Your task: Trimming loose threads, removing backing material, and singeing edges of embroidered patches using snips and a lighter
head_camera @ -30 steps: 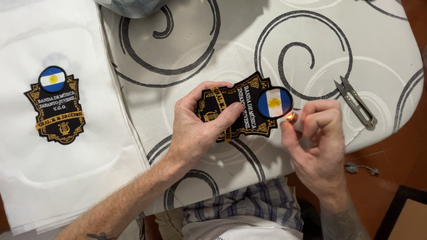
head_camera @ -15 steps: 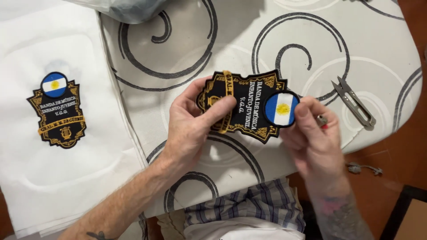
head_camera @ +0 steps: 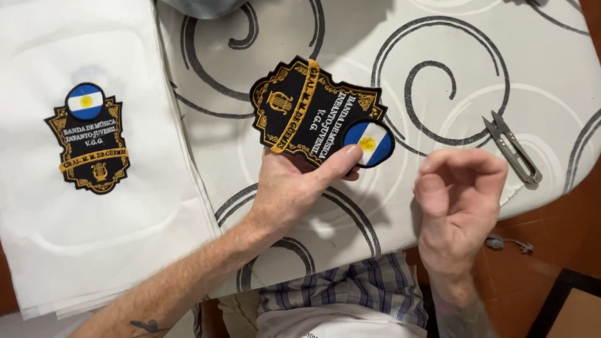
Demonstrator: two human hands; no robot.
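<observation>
The left hand (head_camera: pixel 294 188) had the black and gold patch (head_camera: pixel 313 116) in its grip, thumb pressed across the edge by the blue and white disc, patch held flat just above the desk (head_camera: pixel 438 37). The right hand (head_camera: pixel 460 194) hovered just beside it, fingers loosely curled, pinching nothing. To do this well, I'd say keep that thumb firm and the patch level. Off beyond the right hand lay small metal snips (head_camera: pixel 513 149). Well away from the left grip, a matching patch (head_camera: pixel 89 145) sat on white cloth (head_camera: pixel 75 250). No containers in sight.
</observation>
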